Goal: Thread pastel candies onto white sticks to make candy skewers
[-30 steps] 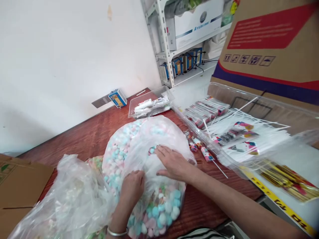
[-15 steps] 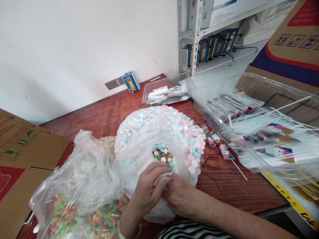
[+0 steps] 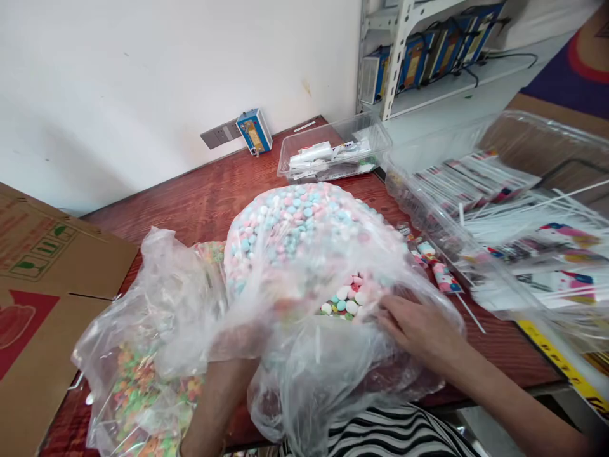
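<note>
A large clear plastic bag point(image 3: 295, 216) full of pink, white and blue candy pieces lies in front of me, its mouth spread toward me. Brighter pieces point(image 3: 349, 298) show through the opening. My left hand point(image 3: 250, 333) is under the filmy plastic at the left of the mouth, its fingers blurred and covered. At the right side, my right hand point(image 3: 419, 327) grips the bag's edge with bent fingers. Loose plastic hangs between the hands, over the table edge. Another clear bag point(image 3: 162, 304), holding orange and green pieces, sits to the left.
A cardboard box point(image 3: 52, 298) stands at the left. Clear trays with paper slips point(image 3: 333, 155) and white sticks with printed packets point(image 3: 537, 235) lie behind and right. Small wrapped candies point(image 3: 445, 276) rest beside the bag. A blue device point(image 3: 254, 132) leans on the wall.
My hands, together at the gathered bag mouth before, have moved apart to either side. The bag's mouth is now spread wider, and its plastic hangs loose. The view has shifted slightly.
</note>
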The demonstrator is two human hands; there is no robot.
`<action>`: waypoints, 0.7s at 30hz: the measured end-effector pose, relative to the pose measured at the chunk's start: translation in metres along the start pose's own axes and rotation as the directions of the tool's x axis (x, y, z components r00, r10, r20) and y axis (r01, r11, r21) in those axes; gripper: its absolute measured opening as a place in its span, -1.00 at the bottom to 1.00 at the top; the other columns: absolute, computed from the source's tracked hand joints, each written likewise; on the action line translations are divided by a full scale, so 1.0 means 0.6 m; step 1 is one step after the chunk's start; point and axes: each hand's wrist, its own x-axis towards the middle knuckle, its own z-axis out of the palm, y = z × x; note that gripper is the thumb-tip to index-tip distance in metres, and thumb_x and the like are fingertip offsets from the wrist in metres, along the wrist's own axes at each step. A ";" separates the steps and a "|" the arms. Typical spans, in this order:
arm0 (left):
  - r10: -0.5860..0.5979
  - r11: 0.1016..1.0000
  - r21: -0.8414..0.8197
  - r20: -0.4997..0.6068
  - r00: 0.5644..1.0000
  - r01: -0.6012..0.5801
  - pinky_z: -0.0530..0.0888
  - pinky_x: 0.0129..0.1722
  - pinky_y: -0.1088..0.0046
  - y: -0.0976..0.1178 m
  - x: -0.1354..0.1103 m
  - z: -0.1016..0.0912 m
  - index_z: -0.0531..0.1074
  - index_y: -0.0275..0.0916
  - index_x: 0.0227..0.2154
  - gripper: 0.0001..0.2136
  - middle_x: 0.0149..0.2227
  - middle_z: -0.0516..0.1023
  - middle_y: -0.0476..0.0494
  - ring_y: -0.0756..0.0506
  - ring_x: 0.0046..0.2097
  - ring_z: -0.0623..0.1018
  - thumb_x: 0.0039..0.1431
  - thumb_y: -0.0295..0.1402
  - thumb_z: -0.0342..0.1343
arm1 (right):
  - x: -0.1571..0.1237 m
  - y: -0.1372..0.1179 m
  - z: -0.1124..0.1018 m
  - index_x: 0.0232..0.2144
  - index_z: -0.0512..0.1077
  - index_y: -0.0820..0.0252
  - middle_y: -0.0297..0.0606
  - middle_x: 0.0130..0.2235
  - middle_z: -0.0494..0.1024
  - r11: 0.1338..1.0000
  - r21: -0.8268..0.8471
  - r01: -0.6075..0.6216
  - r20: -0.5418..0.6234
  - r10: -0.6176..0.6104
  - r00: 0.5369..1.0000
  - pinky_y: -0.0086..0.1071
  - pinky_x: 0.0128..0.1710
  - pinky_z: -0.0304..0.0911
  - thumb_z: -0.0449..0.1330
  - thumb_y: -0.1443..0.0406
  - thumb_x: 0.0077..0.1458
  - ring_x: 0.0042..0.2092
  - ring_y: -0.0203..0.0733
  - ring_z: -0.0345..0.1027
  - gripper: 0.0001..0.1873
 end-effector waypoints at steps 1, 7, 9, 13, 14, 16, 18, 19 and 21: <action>0.035 0.997 -0.074 0.028 0.999 -0.032 0.39 0.10 0.15 0.015 -0.001 0.000 0.55 -0.10 -0.14 -0.73 -0.11 0.62 -0.16 -0.29 0.04 0.51 0.16 -0.19 0.08 | 0.002 -0.020 -0.002 -0.32 0.42 0.20 -0.11 -0.28 0.56 0.999 0.013 0.051 -0.062 -0.050 0.997 -0.25 -0.25 0.24 -0.02 0.25 0.28 -0.23 -0.02 0.44 -0.75; 0.052 0.740 -0.668 -0.060 0.997 -0.079 0.41 0.11 0.24 0.070 0.068 0.000 0.35 -0.23 0.12 -0.54 0.10 0.48 -0.22 -0.20 0.11 0.47 0.16 -0.20 0.11 | -0.011 -0.145 0.033 -0.19 0.47 0.19 -0.10 -0.11 0.55 0.779 0.210 0.591 0.001 -0.604 0.797 -0.20 -0.01 0.20 0.17 0.19 0.18 -0.03 -0.03 0.36 -0.78; -0.072 0.613 -0.787 -0.147 0.987 -0.072 0.44 0.06 0.25 0.061 0.126 -0.002 0.39 -0.22 0.06 -0.60 0.11 0.47 -0.23 -0.18 0.14 0.45 0.26 -0.15 -0.04 | -0.022 -0.162 0.064 -0.31 0.50 0.18 -0.24 -0.30 0.59 0.686 0.320 0.654 0.182 -0.722 0.668 -0.33 -0.17 0.25 0.15 0.24 0.18 -0.23 -0.15 0.42 -0.84; -0.211 0.429 -0.897 -0.215 0.953 -0.107 0.48 -0.04 0.26 0.030 0.232 0.002 0.39 -0.23 0.01 -0.60 0.01 0.52 -0.24 -0.16 0.03 0.50 0.25 -0.10 -0.05 | -0.034 -0.164 0.093 -0.34 0.50 0.20 -0.31 -0.34 0.60 0.703 0.478 0.526 0.348 -0.702 0.622 -0.46 -0.34 0.19 0.15 0.31 0.16 -0.32 -0.25 0.41 -0.87; -0.210 0.428 -0.896 -0.225 0.952 -0.117 0.47 -0.01 0.24 0.026 0.246 0.004 0.39 -0.25 0.00 -0.60 -0.03 0.55 -0.24 -0.15 0.00 0.51 0.23 -0.11 -0.02 | -0.035 -0.165 0.087 -0.34 0.50 0.20 -0.31 -0.33 0.59 0.715 0.487 0.501 0.356 -0.687 0.634 -0.47 -0.35 0.18 0.16 0.32 0.14 -0.33 -0.25 0.41 -0.89; -0.194 0.537 -0.834 -0.271 0.943 -0.129 0.41 0.07 0.23 0.025 0.250 0.006 0.40 -0.28 0.00 -0.63 -0.05 0.56 -0.23 -0.16 0.01 0.50 0.21 -0.18 0.04 | -0.034 -0.172 0.066 -0.36 0.50 0.20 -0.31 -0.34 0.59 0.737 0.475 0.481 0.341 -0.658 0.671 -0.46 -0.35 0.18 0.18 0.33 0.11 -0.33 -0.25 0.41 -0.91; -0.137 0.753 -0.646 -0.338 0.931 -0.123 0.33 0.15 0.19 0.035 0.227 0.008 0.41 -0.30 -0.01 -0.66 -0.01 0.54 -0.28 -0.21 0.08 0.47 0.19 -0.27 0.06 | -0.025 -0.186 0.040 -0.34 0.50 0.20 -0.29 -0.34 0.58 0.752 0.436 0.494 0.272 -0.634 0.724 -0.45 -0.31 0.21 0.16 0.34 0.14 -0.30 -0.23 0.41 -0.89; -0.085 0.860 -0.496 -0.366 0.927 -0.117 0.30 0.17 0.15 0.044 0.208 0.009 0.41 -0.31 -0.01 -0.66 0.02 0.51 -0.33 -0.25 0.11 0.44 0.18 -0.31 0.08 | -0.016 -0.193 0.029 -0.30 0.50 0.20 -0.27 -0.32 0.57 0.759 0.405 0.510 0.211 -0.620 0.756 -0.43 -0.27 0.23 0.14 0.33 0.16 -0.27 -0.22 0.41 -0.87; 0.060 0.967 -0.211 -0.351 0.934 -0.142 0.26 0.19 0.05 0.061 0.169 0.016 0.39 -0.35 0.02 -0.64 0.10 0.44 -0.43 -0.34 0.18 0.36 0.19 -0.33 0.06 | 0.015 -0.203 0.015 -0.20 0.49 0.23 -0.18 -0.23 0.57 0.809 0.267 0.524 0.068 -0.558 0.827 -0.36 -0.17 0.27 0.11 0.33 0.20 -0.17 -0.15 0.41 -0.82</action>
